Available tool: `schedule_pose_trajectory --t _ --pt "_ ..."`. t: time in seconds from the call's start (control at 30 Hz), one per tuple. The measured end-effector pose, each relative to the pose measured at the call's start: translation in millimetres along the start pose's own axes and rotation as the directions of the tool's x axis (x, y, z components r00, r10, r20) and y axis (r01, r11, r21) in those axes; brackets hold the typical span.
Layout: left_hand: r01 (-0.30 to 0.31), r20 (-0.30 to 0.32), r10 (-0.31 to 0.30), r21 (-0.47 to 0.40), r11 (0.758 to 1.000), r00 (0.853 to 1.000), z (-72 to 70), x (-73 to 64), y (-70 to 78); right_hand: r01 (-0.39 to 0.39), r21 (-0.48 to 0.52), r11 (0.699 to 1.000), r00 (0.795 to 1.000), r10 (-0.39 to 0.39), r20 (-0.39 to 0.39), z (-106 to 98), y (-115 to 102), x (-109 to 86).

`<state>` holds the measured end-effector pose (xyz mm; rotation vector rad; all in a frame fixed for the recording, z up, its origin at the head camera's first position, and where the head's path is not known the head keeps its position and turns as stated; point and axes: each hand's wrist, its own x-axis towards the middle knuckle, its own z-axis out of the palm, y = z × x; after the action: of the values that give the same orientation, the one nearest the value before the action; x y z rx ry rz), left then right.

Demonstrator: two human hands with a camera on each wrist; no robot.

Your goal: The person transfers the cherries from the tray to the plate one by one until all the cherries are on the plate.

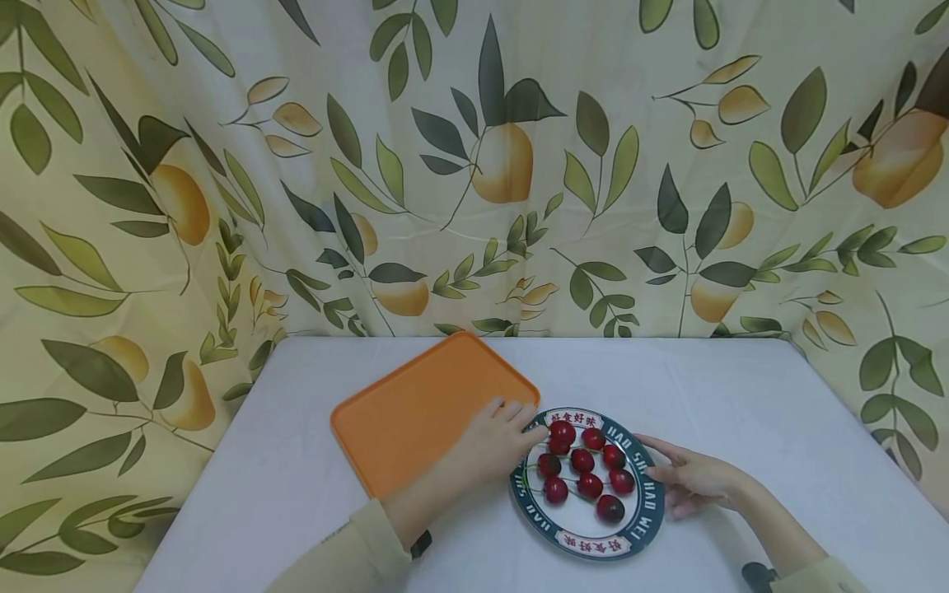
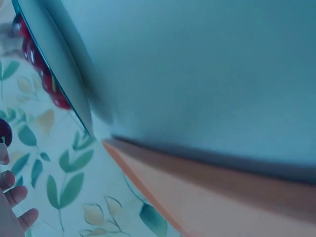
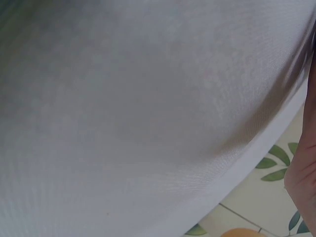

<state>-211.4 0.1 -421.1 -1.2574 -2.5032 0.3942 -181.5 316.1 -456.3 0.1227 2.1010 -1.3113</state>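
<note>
A round plate point(image 1: 571, 543) with a dark, lettered rim holds several red cherries point(image 1: 582, 460) with stems. My left hand point(image 1: 493, 445) reaches over the plate's left edge, its fingertips at a cherry point(image 2: 5, 132) that sits above the others in the left wrist view. That view cuts off part of the grip; the other fingers point(image 2: 16, 195) are spread. My right hand point(image 1: 700, 478) grips the plate's right rim, with the thumb on the rim. Only the edge of the right hand shows in the right wrist view.
An orange rectangular tray point(image 1: 423, 403) lies left of the plate, close to its rim and partly behind my left forearm. A white cloth point(image 1: 734, 395) covers the table. Behind the table hangs a curtain point(image 1: 608, 156) printed with leaves and fruit.
</note>
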Motion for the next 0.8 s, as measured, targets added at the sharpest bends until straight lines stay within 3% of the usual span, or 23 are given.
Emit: schedule_pose_trajectory --t 0.33,0.6,0.8 --pt "-0.059 0.070 0.065 -0.090 0.994 0.995 -5.4 -5.7 25.6 -0.017 0.001 1.000 1.000 0.017 -0.008 0 -2 -0.5" --pt "-0.130 0.035 0.136 -0.130 0.983 0.990 4.9 -10.3 42.1 -0.010 0.006 1.000 1.000 0.010 0.000 0 -2 -0.5" --pt "-0.158 0.091 0.175 -0.171 0.973 0.980 7.3 -11.9 50.7 0.004 0.015 1.000 1.000 -0.004 0.012 -1 -1 -0.4"
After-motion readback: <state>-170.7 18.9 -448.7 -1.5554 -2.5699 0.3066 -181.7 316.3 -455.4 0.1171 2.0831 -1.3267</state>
